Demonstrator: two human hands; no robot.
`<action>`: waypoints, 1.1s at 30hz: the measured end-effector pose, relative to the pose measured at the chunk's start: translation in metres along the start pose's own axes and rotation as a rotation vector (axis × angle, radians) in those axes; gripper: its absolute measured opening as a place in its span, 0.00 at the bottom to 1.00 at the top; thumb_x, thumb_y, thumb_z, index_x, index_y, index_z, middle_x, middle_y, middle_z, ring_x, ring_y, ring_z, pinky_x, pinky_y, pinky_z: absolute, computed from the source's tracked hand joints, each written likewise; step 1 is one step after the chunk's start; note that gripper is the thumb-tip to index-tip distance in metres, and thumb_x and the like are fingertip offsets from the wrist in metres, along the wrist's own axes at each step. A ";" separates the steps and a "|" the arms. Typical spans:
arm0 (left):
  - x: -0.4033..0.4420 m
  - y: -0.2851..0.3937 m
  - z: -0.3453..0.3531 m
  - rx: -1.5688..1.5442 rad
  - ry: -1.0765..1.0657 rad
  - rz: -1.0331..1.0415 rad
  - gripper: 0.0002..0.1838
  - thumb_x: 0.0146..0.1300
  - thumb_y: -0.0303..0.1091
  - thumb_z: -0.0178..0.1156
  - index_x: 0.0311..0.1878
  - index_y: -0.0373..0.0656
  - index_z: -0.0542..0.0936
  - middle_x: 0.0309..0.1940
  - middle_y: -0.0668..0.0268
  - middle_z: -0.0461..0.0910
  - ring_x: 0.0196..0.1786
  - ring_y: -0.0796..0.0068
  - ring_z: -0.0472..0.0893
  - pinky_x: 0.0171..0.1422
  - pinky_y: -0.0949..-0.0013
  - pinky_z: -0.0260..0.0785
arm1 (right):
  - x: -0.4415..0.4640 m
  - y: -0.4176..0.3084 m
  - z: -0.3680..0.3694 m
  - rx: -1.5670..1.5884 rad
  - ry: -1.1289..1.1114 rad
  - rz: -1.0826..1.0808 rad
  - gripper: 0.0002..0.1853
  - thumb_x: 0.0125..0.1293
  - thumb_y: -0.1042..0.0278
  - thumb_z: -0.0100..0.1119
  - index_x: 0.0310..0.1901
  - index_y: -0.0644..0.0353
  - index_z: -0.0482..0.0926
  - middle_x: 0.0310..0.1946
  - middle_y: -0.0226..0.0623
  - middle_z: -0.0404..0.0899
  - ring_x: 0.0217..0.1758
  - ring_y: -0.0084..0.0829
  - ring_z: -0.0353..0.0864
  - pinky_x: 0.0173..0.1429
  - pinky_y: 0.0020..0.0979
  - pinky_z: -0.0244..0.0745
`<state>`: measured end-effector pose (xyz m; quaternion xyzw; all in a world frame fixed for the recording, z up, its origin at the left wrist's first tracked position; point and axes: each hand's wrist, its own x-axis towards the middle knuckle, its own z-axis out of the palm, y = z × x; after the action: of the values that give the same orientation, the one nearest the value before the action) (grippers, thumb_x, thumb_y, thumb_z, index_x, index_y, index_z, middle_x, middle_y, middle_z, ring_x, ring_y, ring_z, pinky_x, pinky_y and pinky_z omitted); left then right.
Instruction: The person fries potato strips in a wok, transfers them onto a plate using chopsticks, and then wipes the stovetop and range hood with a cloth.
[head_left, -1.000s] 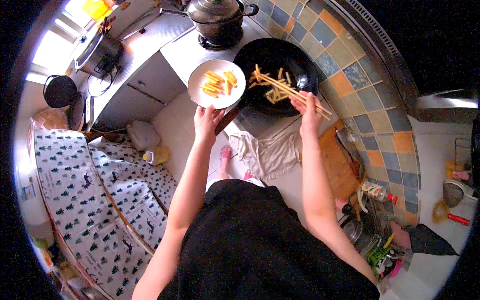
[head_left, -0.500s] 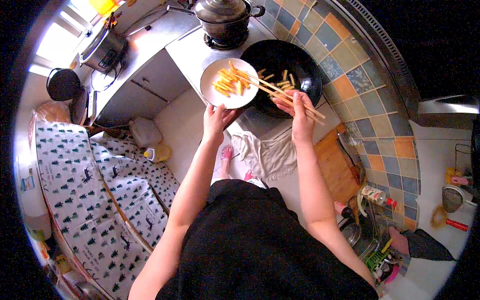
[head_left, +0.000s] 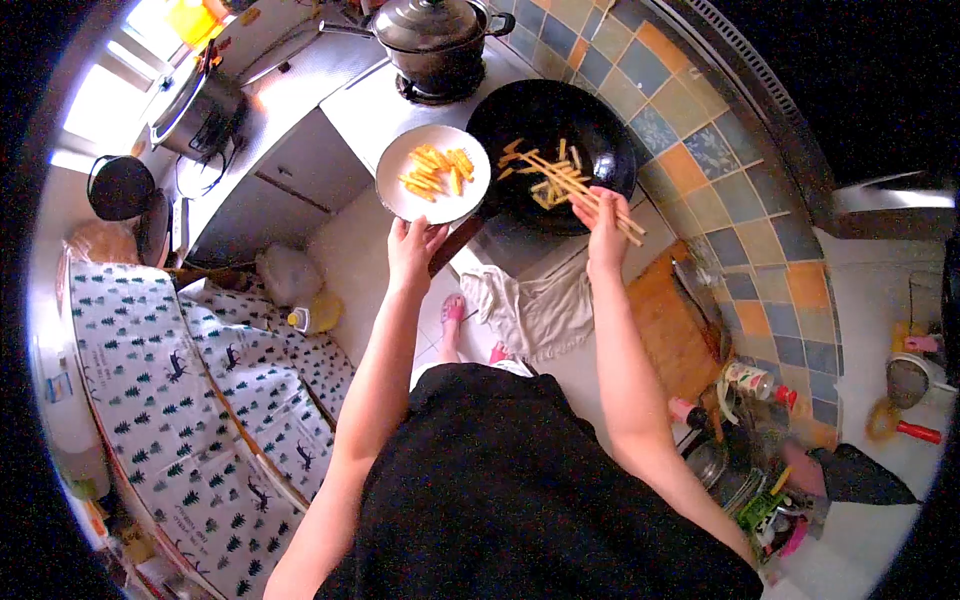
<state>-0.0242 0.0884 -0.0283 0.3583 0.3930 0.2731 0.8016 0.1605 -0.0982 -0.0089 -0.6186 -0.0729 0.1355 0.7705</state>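
My left hand [head_left: 415, 243] grips the near rim of a white plate [head_left: 397, 157], holding it up just left of the wok. Golden fries [head_left: 432, 168] lie in a loose pile on the plate. In my right hand [head_left: 603, 222] are wooden chopsticks [head_left: 560, 176], closed around by the fingers, with their tips reaching down into the black wok [head_left: 612, 120]. More fries [head_left: 548, 193], paler ones among them, sit in the wok around the chopstick tips. Whether the tips pinch a fry I cannot tell.
A lidded pot [head_left: 430, 45] stands on the burner behind the wok. A rice cooker [head_left: 198, 110] is at the far left counter. A cloth [head_left: 530, 305] hangs at the counter front; a wooden cutting board [head_left: 650, 320] and bottles [head_left: 755, 382] are on the right.
The chopsticks have moved from over the plate back into the wok. My left hand and the plate have shifted slightly left and down.
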 end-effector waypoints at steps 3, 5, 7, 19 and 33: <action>0.001 0.003 -0.002 -0.010 0.003 -0.008 0.15 0.64 0.28 0.48 0.53 0.36 0.63 0.43 0.57 0.73 0.43 0.67 0.78 0.50 0.67 0.75 | 0.000 0.021 0.005 -0.012 0.015 0.035 0.14 0.71 0.57 0.41 0.43 0.61 0.66 0.39 0.41 0.76 0.38 0.32 0.82 0.40 0.27 0.80; 0.002 0.003 -0.004 -0.018 -0.001 -0.007 0.15 0.64 0.28 0.48 0.53 0.36 0.63 0.43 0.57 0.73 0.43 0.67 0.78 0.51 0.67 0.75 | 0.000 0.027 0.012 0.070 0.024 0.089 0.11 0.70 0.60 0.42 0.43 0.60 0.65 0.40 0.43 0.75 0.38 0.36 0.82 0.38 0.29 0.80; 0.001 0.005 -0.004 -0.017 -0.003 -0.002 0.15 0.64 0.28 0.48 0.53 0.36 0.63 0.43 0.57 0.73 0.43 0.67 0.78 0.51 0.68 0.75 | 0.004 0.034 0.020 0.112 0.059 0.091 0.10 0.70 0.62 0.43 0.42 0.60 0.65 0.41 0.43 0.74 0.37 0.37 0.82 0.38 0.29 0.80; 0.002 0.009 -0.006 0.010 0.014 -0.019 0.15 0.64 0.28 0.47 0.53 0.37 0.64 0.43 0.58 0.73 0.43 0.69 0.77 0.51 0.68 0.75 | 0.013 0.046 0.043 -0.088 -0.046 -0.099 0.14 0.69 0.60 0.46 0.40 0.66 0.69 0.34 0.41 0.79 0.32 0.32 0.83 0.33 0.26 0.79; 0.002 0.004 -0.010 -0.038 0.021 -0.005 0.13 0.64 0.28 0.49 0.50 0.37 0.65 0.46 0.56 0.72 0.47 0.63 0.77 0.52 0.63 0.74 | -0.004 0.011 0.019 -0.058 -0.061 -0.073 0.17 0.71 0.59 0.43 0.42 0.68 0.71 0.37 0.46 0.78 0.39 0.36 0.82 0.42 0.28 0.80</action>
<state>-0.0325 0.0955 -0.0303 0.3392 0.3970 0.2821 0.8048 0.1503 -0.0800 -0.0153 -0.6334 -0.1226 0.1238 0.7539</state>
